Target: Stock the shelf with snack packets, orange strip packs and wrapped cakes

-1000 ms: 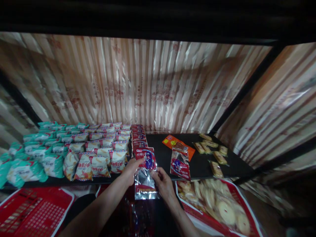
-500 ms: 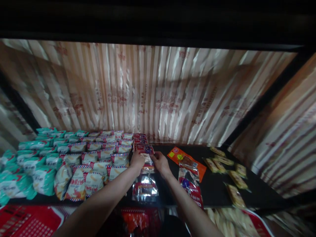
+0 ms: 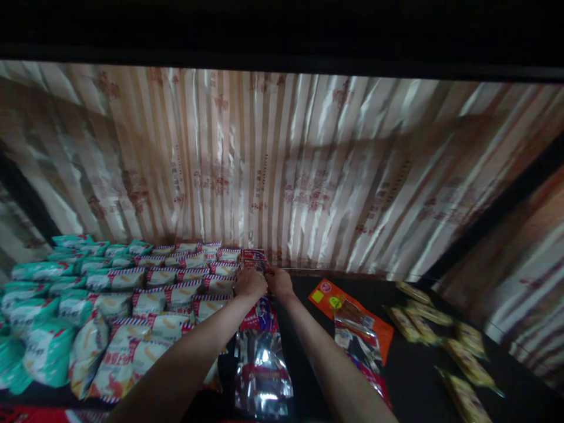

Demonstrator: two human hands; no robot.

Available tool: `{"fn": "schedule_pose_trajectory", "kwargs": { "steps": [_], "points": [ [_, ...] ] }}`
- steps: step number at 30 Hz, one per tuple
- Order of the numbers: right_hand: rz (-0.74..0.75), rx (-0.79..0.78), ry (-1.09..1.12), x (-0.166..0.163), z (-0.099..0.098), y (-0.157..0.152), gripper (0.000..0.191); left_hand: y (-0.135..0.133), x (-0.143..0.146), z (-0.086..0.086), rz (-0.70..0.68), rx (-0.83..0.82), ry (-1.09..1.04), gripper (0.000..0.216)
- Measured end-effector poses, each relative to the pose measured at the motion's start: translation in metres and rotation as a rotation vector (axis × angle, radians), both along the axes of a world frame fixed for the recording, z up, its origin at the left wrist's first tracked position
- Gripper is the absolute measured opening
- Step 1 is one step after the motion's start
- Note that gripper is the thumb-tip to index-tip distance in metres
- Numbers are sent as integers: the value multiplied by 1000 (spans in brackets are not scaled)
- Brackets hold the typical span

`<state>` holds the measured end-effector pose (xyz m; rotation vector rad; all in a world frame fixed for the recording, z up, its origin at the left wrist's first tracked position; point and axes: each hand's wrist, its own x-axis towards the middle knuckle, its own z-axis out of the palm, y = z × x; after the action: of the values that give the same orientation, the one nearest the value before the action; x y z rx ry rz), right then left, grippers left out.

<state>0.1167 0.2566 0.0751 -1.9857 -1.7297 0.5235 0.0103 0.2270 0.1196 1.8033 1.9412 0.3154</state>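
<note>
Dark red snack packets [image 3: 254, 255] lie in a column running from the back of the black shelf towards me. My left hand [image 3: 251, 284] reaches over the middle of this column with curled fingers, closed on a packet there. Close beside it, my right hand [image 3: 278, 282] pinches the right edge of the same packet. Most of that packet is hidden under my hands. Nearer to me lies a red and purple packet [image 3: 262, 317], with a shiny silver packet [image 3: 263, 370] at the column's front end.
Left of the column stand rows of white snack bags [image 3: 165, 298], then teal bags [image 3: 49, 346]. To the right, an orange packet [image 3: 383, 335] lies partly under a silver and red packet [image 3: 356, 330]. Several yellowish wrapped snacks [image 3: 465, 358] lie farther right. A striped sheet [image 3: 282, 164] hangs behind.
Both hands have moved towards the back of the column and closer together. The red and purple packet now shows in front of them. The view has shifted nearer the shelf.
</note>
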Motion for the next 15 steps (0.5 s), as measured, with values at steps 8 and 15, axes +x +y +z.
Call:
{"fn": "schedule_pose_trajectory", "kwargs": {
  "steps": [8,15],
  "points": [
    [31,-69,-97,-7,1,22,29,12,5,-7,-3,17,24,33],
    [2,-94,-156,-12,4,28,26,24,3,-12,-22,29,32,33]
  ]
}}
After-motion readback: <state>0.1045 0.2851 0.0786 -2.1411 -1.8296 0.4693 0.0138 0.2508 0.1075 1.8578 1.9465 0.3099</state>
